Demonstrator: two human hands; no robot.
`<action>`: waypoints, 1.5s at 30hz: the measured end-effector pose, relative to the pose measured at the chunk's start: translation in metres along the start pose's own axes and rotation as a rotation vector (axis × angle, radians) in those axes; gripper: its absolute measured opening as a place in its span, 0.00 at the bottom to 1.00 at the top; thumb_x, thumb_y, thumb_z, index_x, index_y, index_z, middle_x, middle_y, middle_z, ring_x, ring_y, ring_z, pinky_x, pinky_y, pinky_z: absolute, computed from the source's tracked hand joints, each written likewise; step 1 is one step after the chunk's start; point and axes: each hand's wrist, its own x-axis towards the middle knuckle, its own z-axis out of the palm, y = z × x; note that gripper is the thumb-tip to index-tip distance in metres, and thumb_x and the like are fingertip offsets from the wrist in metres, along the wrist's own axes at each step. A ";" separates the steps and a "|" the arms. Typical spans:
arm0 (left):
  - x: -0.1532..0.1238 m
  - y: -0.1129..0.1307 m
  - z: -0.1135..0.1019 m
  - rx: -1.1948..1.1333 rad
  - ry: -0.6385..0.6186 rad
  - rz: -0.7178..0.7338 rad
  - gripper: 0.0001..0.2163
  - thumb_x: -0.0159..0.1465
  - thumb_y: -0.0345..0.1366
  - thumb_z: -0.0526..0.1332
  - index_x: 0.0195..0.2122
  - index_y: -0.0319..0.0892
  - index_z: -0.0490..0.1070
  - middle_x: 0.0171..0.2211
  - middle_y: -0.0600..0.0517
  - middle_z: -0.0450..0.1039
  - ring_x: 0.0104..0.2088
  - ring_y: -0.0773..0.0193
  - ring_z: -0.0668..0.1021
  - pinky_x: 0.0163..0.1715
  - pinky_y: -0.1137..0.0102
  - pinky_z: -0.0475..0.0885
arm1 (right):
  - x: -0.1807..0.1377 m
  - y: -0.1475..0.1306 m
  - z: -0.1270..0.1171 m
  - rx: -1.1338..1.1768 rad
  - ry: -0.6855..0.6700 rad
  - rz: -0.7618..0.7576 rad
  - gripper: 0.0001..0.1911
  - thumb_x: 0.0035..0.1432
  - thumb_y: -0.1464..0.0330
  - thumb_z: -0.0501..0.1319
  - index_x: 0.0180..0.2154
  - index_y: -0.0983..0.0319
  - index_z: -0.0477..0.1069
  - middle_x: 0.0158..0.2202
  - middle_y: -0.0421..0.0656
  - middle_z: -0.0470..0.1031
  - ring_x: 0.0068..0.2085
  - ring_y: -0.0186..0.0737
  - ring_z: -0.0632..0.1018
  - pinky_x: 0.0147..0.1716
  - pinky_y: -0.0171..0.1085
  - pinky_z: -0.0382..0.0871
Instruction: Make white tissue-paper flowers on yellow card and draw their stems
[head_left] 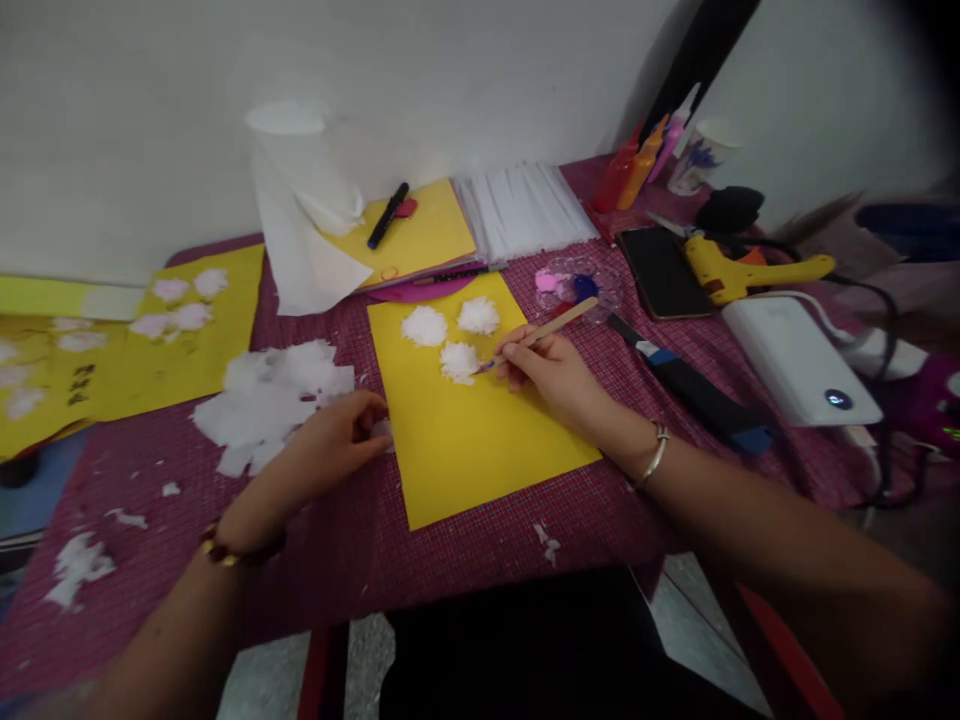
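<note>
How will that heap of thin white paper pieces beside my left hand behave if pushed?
The white paper heap would probably slide apart, since its pieces overlap loosely. Their thin, ragged edges suggest floppy, light paper that may tear easily.

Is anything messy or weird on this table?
Yes, a little mess. Torn white scraps lie loose on the checked tablecloth at the near left, and a smaller scrap lies between the yellow sheet and the table's front edge. They look stray because they're away from the big white pile. I see no clear spill.

Matt paper sheet (480,440), rough papery tufts (424,326), smooth wooden stick (562,320), shiny metal bangle (659,457)
</note>
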 end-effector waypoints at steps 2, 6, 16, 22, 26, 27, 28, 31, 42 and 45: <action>0.002 0.002 0.003 0.011 -0.009 -0.025 0.07 0.54 0.36 0.62 0.33 0.41 0.70 0.24 0.54 0.69 0.24 0.65 0.70 0.23 0.71 0.63 | -0.004 0.001 0.003 -0.031 -0.023 -0.004 0.05 0.56 0.66 0.60 0.30 0.61 0.69 0.22 0.37 0.71 0.20 0.28 0.67 0.20 0.32 0.61; 0.002 0.006 -0.002 -0.119 -0.043 -0.038 0.06 0.53 0.36 0.62 0.23 0.42 0.67 0.22 0.55 0.66 0.23 0.67 0.67 0.22 0.72 0.60 | -0.011 0.000 0.008 -0.059 -0.092 -0.024 0.05 0.56 0.66 0.60 0.31 0.61 0.69 0.22 0.37 0.71 0.21 0.28 0.68 0.20 0.31 0.62; 0.021 0.050 0.012 -1.048 0.216 -0.188 0.10 0.51 0.37 0.69 0.28 0.41 0.69 0.20 0.58 0.69 0.18 0.73 0.71 0.19 0.77 0.65 | -0.031 -0.011 0.022 0.018 -0.216 -0.176 0.07 0.58 0.65 0.60 0.37 0.61 0.72 0.30 0.41 0.76 0.28 0.30 0.75 0.22 0.29 0.67; 0.027 0.064 0.035 -1.135 0.243 -0.158 0.11 0.48 0.34 0.71 0.32 0.40 0.72 0.25 0.55 0.76 0.22 0.72 0.76 0.24 0.77 0.72 | -0.030 -0.002 0.025 -0.070 -0.222 -0.205 0.07 0.59 0.66 0.58 0.38 0.60 0.73 0.32 0.41 0.73 0.31 0.31 0.73 0.24 0.30 0.68; 0.024 0.065 0.040 -1.130 0.256 -0.148 0.11 0.49 0.32 0.70 0.34 0.40 0.74 0.26 0.55 0.78 0.23 0.73 0.77 0.26 0.78 0.72 | -0.028 0.002 0.026 -0.130 -0.220 -0.208 0.08 0.59 0.67 0.57 0.38 0.62 0.72 0.31 0.41 0.72 0.29 0.31 0.71 0.22 0.31 0.64; 0.023 0.065 0.040 -1.122 0.270 -0.144 0.11 0.49 0.32 0.70 0.34 0.40 0.74 0.26 0.55 0.78 0.23 0.73 0.77 0.26 0.78 0.72 | -0.028 0.003 0.026 -0.140 -0.219 -0.211 0.08 0.59 0.67 0.57 0.38 0.62 0.72 0.31 0.41 0.71 0.29 0.31 0.71 0.22 0.31 0.64; 0.023 0.064 0.041 -1.114 0.285 -0.138 0.10 0.49 0.31 0.70 0.33 0.40 0.74 0.25 0.55 0.77 0.23 0.73 0.76 0.26 0.78 0.72 | -0.028 0.003 0.026 -0.148 -0.215 -0.213 0.08 0.59 0.67 0.57 0.38 0.62 0.72 0.31 0.42 0.71 0.29 0.31 0.71 0.22 0.31 0.63; 0.022 0.064 0.042 -1.064 0.318 -0.110 0.07 0.50 0.30 0.69 0.30 0.40 0.75 0.23 0.56 0.76 0.23 0.74 0.76 0.27 0.79 0.71 | -0.028 0.002 0.025 -0.165 -0.206 -0.215 0.08 0.60 0.67 0.57 0.39 0.62 0.72 0.31 0.42 0.71 0.29 0.32 0.71 0.22 0.31 0.63; 0.016 0.064 0.042 -1.063 0.326 -0.082 0.11 0.65 0.41 0.59 0.32 0.41 0.76 0.29 0.52 0.76 0.29 0.70 0.78 0.31 0.75 0.72 | -0.029 0.000 0.026 -0.127 -0.203 -0.225 0.08 0.60 0.66 0.57 0.38 0.61 0.73 0.32 0.41 0.72 0.29 0.31 0.71 0.23 0.31 0.65; 0.017 0.065 0.042 -1.164 0.339 -0.015 0.04 0.60 0.37 0.64 0.33 0.43 0.74 0.28 0.55 0.75 0.26 0.72 0.76 0.28 0.77 0.72 | -0.031 0.000 0.026 -0.093 -0.211 -0.231 0.08 0.60 0.66 0.58 0.39 0.61 0.73 0.31 0.41 0.72 0.30 0.31 0.72 0.24 0.30 0.66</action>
